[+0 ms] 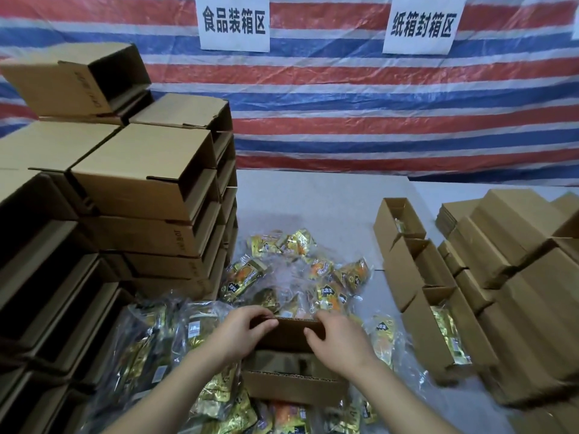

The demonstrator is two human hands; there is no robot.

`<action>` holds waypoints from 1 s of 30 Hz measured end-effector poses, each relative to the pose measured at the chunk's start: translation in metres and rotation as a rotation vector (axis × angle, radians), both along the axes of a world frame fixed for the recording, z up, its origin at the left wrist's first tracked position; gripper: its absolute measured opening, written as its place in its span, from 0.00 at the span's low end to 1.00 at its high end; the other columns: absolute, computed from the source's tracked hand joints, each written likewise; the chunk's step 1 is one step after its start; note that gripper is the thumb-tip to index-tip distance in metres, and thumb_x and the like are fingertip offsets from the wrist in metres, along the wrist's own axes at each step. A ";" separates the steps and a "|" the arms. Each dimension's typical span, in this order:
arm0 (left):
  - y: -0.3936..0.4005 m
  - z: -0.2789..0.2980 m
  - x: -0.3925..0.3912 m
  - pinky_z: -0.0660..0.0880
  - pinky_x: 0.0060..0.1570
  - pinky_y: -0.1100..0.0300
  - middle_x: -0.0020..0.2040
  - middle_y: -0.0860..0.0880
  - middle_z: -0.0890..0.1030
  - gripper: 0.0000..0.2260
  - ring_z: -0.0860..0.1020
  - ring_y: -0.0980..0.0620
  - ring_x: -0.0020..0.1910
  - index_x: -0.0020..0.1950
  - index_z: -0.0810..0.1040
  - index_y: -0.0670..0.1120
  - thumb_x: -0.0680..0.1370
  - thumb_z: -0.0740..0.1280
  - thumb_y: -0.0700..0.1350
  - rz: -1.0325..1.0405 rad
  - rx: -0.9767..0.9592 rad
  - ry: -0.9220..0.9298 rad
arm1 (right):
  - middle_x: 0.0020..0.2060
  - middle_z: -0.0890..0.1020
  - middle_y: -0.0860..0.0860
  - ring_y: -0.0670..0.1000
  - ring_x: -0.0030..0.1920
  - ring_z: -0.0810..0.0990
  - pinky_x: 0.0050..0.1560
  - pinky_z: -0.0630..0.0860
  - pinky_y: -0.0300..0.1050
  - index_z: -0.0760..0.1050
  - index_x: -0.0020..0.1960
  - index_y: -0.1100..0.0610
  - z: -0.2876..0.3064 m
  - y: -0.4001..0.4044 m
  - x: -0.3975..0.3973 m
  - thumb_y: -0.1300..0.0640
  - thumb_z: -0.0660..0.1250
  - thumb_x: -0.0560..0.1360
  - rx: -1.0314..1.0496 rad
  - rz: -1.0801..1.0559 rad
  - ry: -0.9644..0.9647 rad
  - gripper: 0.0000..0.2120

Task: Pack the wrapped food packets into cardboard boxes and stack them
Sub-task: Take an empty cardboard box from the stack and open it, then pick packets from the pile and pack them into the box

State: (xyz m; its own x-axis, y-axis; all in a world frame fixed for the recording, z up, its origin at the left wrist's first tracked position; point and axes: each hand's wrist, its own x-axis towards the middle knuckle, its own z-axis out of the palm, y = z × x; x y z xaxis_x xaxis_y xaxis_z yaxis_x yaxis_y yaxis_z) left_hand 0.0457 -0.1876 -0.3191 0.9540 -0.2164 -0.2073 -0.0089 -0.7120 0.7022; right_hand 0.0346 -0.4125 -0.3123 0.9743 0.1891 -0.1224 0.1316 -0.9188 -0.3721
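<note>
Boxes (150, 195), empty and lying on their sides, stood stacked high to the left of the small open cardboard box (294, 364) that sat in the middle of the table (313, 202). Between that stack and the small box, clear bags of gold packets (175, 346) lay heaped.

The left hand (241, 333) gripped the far left corner of the small box, fingers curled over the top edge of its raised far flap and thumb set against the flap's inner face. The right hand (338, 343) pinched the same flap at its far right corner in like manner, fingers over the edge, thumb pointing inward. The box thus lay directly between and beneath both hands; what it held was too dark to make out, perhaps nothing.

Just beyond the flap lay a loose pile of orange and yellow wrapped food packets (300, 274), touching the box.

To the right of the small box ran a row of long open boxes (423, 296), the nearest showing gold packets inside, and further right stood closed cartons (520, 277) stacked together.
</note>
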 end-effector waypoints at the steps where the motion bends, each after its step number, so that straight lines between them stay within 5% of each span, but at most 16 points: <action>1: 0.000 0.002 0.004 0.71 0.44 0.73 0.48 0.62 0.81 0.10 0.77 0.67 0.47 0.55 0.82 0.55 0.80 0.66 0.57 -0.009 -0.004 0.005 | 0.42 0.74 0.41 0.46 0.41 0.73 0.39 0.67 0.42 0.75 0.52 0.46 0.000 -0.001 0.002 0.35 0.58 0.75 0.015 0.000 0.002 0.17; 5: -0.012 0.016 0.034 0.77 0.46 0.57 0.43 0.56 0.83 0.14 0.79 0.60 0.43 0.50 0.81 0.52 0.82 0.60 0.57 0.038 0.007 -0.071 | 0.43 0.78 0.41 0.41 0.45 0.76 0.44 0.74 0.41 0.76 0.50 0.45 0.004 -0.007 0.011 0.27 0.49 0.71 0.169 -0.051 0.056 0.28; 8: -0.039 0.021 0.072 0.76 0.41 0.55 0.40 0.54 0.80 0.13 0.79 0.53 0.40 0.47 0.79 0.49 0.83 0.59 0.54 -0.077 0.158 -0.130 | 0.42 0.79 0.43 0.41 0.43 0.77 0.45 0.76 0.42 0.76 0.46 0.46 0.006 -0.010 0.021 0.28 0.47 0.73 0.282 -0.121 0.081 0.28; 11: -0.077 0.020 0.113 0.78 0.53 0.53 0.55 0.50 0.81 0.12 0.79 0.52 0.51 0.60 0.78 0.48 0.83 0.60 0.50 -0.272 0.330 -0.155 | 0.35 0.79 0.50 0.46 0.35 0.76 0.39 0.74 0.48 0.74 0.39 0.51 0.005 -0.016 0.034 0.35 0.52 0.80 0.387 -0.226 0.083 0.25; 14: -0.114 0.012 0.144 0.77 0.58 0.49 0.62 0.46 0.78 0.15 0.78 0.47 0.58 0.67 0.73 0.46 0.81 0.63 0.42 -0.519 0.571 -0.215 | 0.36 0.80 0.51 0.42 0.31 0.75 0.32 0.69 0.43 0.77 0.44 0.54 -0.001 -0.026 0.052 0.40 0.53 0.82 0.454 -0.350 0.102 0.23; 16: -0.137 0.000 0.155 0.73 0.64 0.47 0.69 0.44 0.72 0.23 0.72 0.44 0.67 0.73 0.68 0.47 0.79 0.65 0.37 -0.742 0.800 -0.298 | 0.34 0.79 0.48 0.39 0.33 0.76 0.33 0.69 0.37 0.75 0.41 0.52 -0.006 -0.033 0.064 0.40 0.52 0.83 0.473 -0.418 0.117 0.22; 20: -0.172 -0.030 0.161 0.57 0.76 0.42 0.79 0.45 0.60 0.28 0.58 0.44 0.78 0.79 0.60 0.47 0.80 0.65 0.45 -1.053 1.111 -0.376 | 0.42 0.80 0.46 0.45 0.45 0.78 0.42 0.71 0.44 0.75 0.44 0.48 -0.018 -0.049 0.085 0.42 0.52 0.83 0.503 -0.489 0.148 0.18; 26: -0.185 -0.079 0.164 0.57 0.74 0.39 0.75 0.44 0.68 0.26 0.61 0.39 0.76 0.76 0.65 0.50 0.80 0.67 0.50 -1.269 1.239 -0.377 | 0.33 0.75 0.42 0.33 0.36 0.75 0.34 0.67 0.27 0.70 0.34 0.44 -0.021 -0.074 0.096 0.47 0.55 0.84 0.520 -0.541 0.090 0.20; 30: -0.185 -0.087 0.167 0.56 0.75 0.40 0.72 0.44 0.71 0.30 0.64 0.39 0.74 0.76 0.66 0.48 0.76 0.71 0.51 -1.269 1.186 -0.392 | 0.29 0.74 0.43 0.37 0.34 0.74 0.33 0.68 0.28 0.73 0.31 0.40 -0.024 -0.082 0.099 0.47 0.55 0.84 0.524 -0.547 0.081 0.23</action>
State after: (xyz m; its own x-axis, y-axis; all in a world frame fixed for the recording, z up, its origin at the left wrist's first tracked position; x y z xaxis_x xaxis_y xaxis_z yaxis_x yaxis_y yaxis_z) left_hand 0.2122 -0.3730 -0.4060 0.3639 -0.7059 -0.6077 -0.9269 -0.2101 -0.3110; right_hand 0.1333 -0.4948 -0.3359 0.9377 -0.2652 -0.2244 -0.3378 -0.5456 -0.7669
